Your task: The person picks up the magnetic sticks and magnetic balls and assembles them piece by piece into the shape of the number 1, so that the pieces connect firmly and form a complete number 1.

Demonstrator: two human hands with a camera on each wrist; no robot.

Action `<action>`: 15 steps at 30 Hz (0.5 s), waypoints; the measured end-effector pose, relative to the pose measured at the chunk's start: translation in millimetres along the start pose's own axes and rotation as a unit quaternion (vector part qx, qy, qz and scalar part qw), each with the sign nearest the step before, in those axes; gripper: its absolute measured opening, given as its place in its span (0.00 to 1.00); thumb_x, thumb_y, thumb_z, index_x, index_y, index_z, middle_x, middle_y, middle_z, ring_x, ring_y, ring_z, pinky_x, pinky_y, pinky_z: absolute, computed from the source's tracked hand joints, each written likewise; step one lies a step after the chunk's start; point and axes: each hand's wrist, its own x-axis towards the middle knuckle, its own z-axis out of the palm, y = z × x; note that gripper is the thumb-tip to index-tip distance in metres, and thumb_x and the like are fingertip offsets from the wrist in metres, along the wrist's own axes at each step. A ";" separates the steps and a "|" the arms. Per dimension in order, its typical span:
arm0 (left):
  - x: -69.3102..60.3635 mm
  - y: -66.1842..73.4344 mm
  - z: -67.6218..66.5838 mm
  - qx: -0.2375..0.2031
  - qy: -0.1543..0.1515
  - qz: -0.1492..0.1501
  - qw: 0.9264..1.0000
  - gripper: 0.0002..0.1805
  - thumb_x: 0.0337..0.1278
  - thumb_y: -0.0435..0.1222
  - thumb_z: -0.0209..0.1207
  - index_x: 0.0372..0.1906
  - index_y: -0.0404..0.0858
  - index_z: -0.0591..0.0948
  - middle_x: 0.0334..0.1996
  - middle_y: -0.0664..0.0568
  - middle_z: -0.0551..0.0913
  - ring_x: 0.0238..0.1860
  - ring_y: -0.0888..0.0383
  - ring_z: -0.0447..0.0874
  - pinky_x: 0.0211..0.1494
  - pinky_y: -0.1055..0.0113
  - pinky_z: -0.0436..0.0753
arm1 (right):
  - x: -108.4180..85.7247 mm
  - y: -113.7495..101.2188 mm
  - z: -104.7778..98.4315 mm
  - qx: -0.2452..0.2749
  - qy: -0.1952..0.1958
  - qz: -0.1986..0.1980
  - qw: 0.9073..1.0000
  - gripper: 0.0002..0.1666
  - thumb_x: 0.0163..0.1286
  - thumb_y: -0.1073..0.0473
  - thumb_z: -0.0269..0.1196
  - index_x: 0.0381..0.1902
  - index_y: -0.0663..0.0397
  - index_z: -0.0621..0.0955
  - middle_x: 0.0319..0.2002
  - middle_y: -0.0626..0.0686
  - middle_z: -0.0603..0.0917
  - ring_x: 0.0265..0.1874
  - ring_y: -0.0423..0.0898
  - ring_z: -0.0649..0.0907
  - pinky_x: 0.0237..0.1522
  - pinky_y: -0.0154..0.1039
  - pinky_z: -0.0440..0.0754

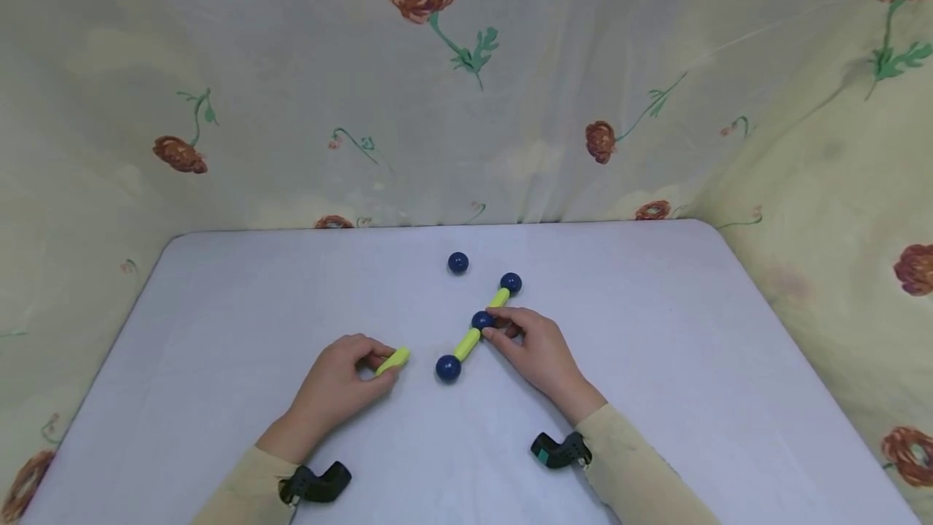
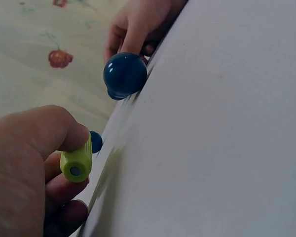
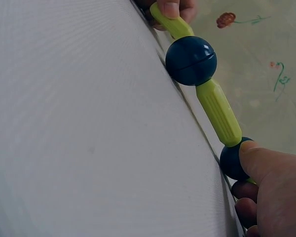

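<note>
A: ok what's each grip got rn?
B: left grip (image 1: pixel 337 387)'s pinching a yellow-green stick (image 1: pixel 394 360), on the left-edge side of the near ball (image 1: pixel 448 368), not touching it. Right grip (image 1: pixel 535 351) has the middle ball (image 1: pixel 481 320) pinched.
A: so it's a chain?
B: yep, near ball, near stick (image 1: pixel 467 343), middle ball, far stick (image 1: pixel 499 298), far ball (image 1: pixel 511 283), slanting up toward the desk (image 1: pixel 692 322)'s far edge.
A: anything past that?
B: a loose blue ball (image 1: pixel 457 262), closest to that edge, then flowery cloth (image 1: pixel 539 120) behind.
</note>
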 end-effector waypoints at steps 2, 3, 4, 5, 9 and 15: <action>-1.1 2.5 1.0 -0.001 -0.003 -0.001 1.000 0.09 0.49 0.42 0.73 0.37 0.50 0.87 0.28 0.68 0.78 0.32 0.66 0.75 0.40 0.63 0.77 | 0.1 0.1 0.1 0.002 0.000 -0.001 1.000 0.19 0.68 0.48 0.67 0.55 0.45 0.84 0.39 0.41 0.84 0.35 0.35 0.80 0.38 0.37 0.79; -1.8 3.7 1.6 -0.002 -0.005 0.000 1.000 0.09 0.49 0.41 0.73 0.37 0.50 0.87 0.28 0.68 0.78 0.32 0.66 0.76 0.39 0.63 0.77 | 0.2 0.2 0.2 0.003 0.000 -0.002 1.000 0.19 0.68 0.48 0.67 0.55 0.45 0.84 0.39 0.41 0.84 0.35 0.34 0.80 0.38 0.37 0.79; -2.5 5.0 2.3 -0.003 -0.006 0.001 1.000 0.09 0.49 0.41 0.73 0.37 0.50 0.87 0.28 0.68 0.78 0.31 0.66 0.76 0.39 0.64 0.78 | 0.3 0.4 0.3 0.003 -0.001 -0.002 1.000 0.19 0.68 0.48 0.67 0.55 0.45 0.84 0.39 0.41 0.84 0.35 0.34 0.80 0.38 0.37 0.79; -3.2 6.2 3.2 -0.005 -0.007 0.003 1.000 0.09 0.48 0.40 0.73 0.37 0.50 0.87 0.28 0.68 0.78 0.31 0.67 0.76 0.38 0.64 0.78 | 0.4 0.4 0.3 0.003 0.000 -0.004 1.000 0.19 0.68 0.48 0.67 0.55 0.45 0.84 0.39 0.41 0.84 0.34 0.34 0.80 0.37 0.37 0.79; -5.4 10.8 7.7 -0.008 -0.010 0.012 1.000 0.09 0.47 0.39 0.74 0.35 0.50 0.86 0.27 0.68 0.78 0.30 0.69 0.76 0.37 0.66 0.79 | 0.6 0.9 0.2 0.002 0.003 -0.005 1.000 0.19 0.68 0.48 0.67 0.54 0.45 0.84 0.38 0.41 0.84 0.34 0.34 0.80 0.37 0.37 0.79; -9.0 16.2 13.6 0.000 -0.012 0.018 1.000 0.09 0.45 0.41 0.74 0.33 0.53 0.86 0.26 0.72 0.77 0.29 0.71 0.75 0.38 0.66 0.77 | 0.0 0.5 -0.2 0.001 0.000 -0.003 1.000 0.19 0.69 0.47 0.66 0.54 0.44 0.84 0.38 0.40 0.84 0.34 0.34 0.79 0.36 0.37 0.79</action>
